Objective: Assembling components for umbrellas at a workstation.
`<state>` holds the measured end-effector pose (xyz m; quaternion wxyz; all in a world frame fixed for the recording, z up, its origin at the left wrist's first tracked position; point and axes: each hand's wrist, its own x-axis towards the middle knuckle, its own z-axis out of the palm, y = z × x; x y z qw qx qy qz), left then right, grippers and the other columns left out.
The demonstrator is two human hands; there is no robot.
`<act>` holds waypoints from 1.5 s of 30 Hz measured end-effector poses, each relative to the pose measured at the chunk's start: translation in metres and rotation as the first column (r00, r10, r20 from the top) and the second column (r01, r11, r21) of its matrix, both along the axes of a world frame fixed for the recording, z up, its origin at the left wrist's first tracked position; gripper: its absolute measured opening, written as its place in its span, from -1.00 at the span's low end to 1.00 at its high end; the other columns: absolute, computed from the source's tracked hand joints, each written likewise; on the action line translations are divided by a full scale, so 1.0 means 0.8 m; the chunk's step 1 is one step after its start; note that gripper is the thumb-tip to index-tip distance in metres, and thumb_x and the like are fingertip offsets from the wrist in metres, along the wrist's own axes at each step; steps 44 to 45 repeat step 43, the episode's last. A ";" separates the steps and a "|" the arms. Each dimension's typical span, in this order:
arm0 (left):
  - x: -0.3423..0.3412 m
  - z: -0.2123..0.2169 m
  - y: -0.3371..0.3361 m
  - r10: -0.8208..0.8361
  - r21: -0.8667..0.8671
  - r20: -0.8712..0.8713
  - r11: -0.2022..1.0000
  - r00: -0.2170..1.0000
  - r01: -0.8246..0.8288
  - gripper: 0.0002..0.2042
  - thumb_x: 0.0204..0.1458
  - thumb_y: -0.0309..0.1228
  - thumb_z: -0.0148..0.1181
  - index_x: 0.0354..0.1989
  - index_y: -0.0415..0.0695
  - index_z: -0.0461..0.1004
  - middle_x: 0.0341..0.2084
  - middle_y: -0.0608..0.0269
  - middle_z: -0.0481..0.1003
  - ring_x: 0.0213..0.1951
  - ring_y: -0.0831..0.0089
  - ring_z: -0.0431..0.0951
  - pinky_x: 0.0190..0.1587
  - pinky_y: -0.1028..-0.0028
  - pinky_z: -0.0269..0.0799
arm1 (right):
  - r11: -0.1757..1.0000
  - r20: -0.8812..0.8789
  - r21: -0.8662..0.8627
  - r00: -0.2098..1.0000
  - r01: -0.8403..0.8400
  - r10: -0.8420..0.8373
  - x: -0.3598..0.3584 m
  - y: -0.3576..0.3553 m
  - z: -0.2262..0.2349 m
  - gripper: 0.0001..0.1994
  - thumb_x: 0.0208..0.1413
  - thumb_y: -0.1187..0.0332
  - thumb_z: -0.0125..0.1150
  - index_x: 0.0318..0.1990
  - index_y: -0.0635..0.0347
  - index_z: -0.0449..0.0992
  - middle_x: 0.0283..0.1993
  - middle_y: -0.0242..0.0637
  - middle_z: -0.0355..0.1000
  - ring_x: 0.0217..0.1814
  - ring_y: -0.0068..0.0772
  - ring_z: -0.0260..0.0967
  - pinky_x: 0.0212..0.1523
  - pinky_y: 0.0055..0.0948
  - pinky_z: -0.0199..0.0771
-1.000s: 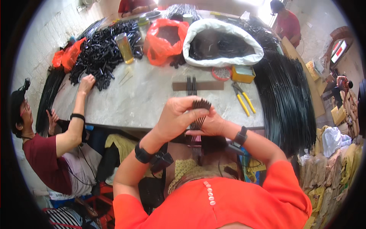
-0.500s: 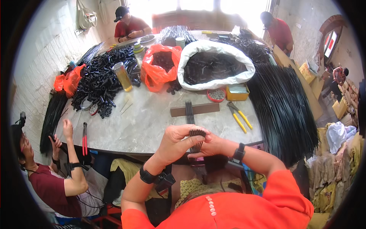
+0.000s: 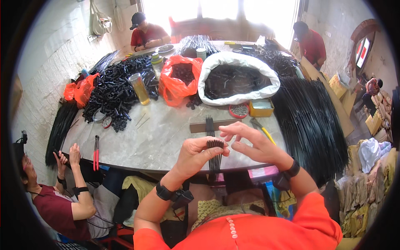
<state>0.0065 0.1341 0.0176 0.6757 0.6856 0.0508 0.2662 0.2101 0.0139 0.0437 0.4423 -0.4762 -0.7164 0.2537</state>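
Here the left hand [image 3: 195,155] pinches a small bundle of thin black rods [image 3: 215,153] upright over the table's near edge [image 3: 137,164]; the right hand [image 3: 254,146], at three o'clock, hovers with fingers spread loose, gripping nothing; more rods lie on a wooden strip [image 3: 199,126] at twelve o'clock.

On the table [image 3: 158,141], pliers [image 3: 96,152] lie left, rod pile [image 3: 310,121] right, sack [image 3: 237,79] behind the wooden strip [image 3: 198,126].
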 end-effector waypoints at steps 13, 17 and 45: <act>0.001 0.000 -0.008 0.206 0.127 -0.065 0.972 0.976 -0.196 -0.87 0.07 -0.58 0.29 -0.21 -0.27 0.64 -0.39 0.32 0.63 -0.33 0.66 0.54 -0.29 0.56 0.47 | 0.838 0.488 0.544 0.828 -0.041 -0.276 -0.020 0.008 0.014 -0.44 0.05 0.11 0.32 0.19 0.15 0.46 -0.04 -0.27 0.44 -0.06 -0.20 0.42 -0.09 -0.27 0.45; 0.004 -0.004 -0.005 0.201 0.089 -0.050 0.977 0.978 -0.196 -0.87 0.05 -0.60 0.31 -0.22 -0.30 0.63 -0.38 0.29 0.63 -0.30 0.65 0.54 -0.26 0.56 0.47 | 0.830 0.535 0.555 0.787 -0.054 -0.306 -0.019 0.006 0.019 -0.39 0.03 0.04 0.32 0.22 0.11 0.43 -0.03 -0.32 0.44 -0.09 -0.22 0.42 -0.08 -0.28 0.43; 0.001 -0.003 0.003 -0.038 0.034 0.087 0.999 0.995 0.036 -0.81 0.18 -0.47 0.21 -0.08 -0.26 0.58 -0.28 0.20 0.64 -0.21 0.54 0.63 -0.06 0.56 0.49 | 0.722 0.866 0.262 0.173 0.640 -0.468 0.309 0.134 -0.133 -0.87 -0.18 0.36 0.38 -0.40 0.13 0.67 -0.38 -0.05 0.58 -0.19 0.04 0.58 -0.08 -0.10 0.54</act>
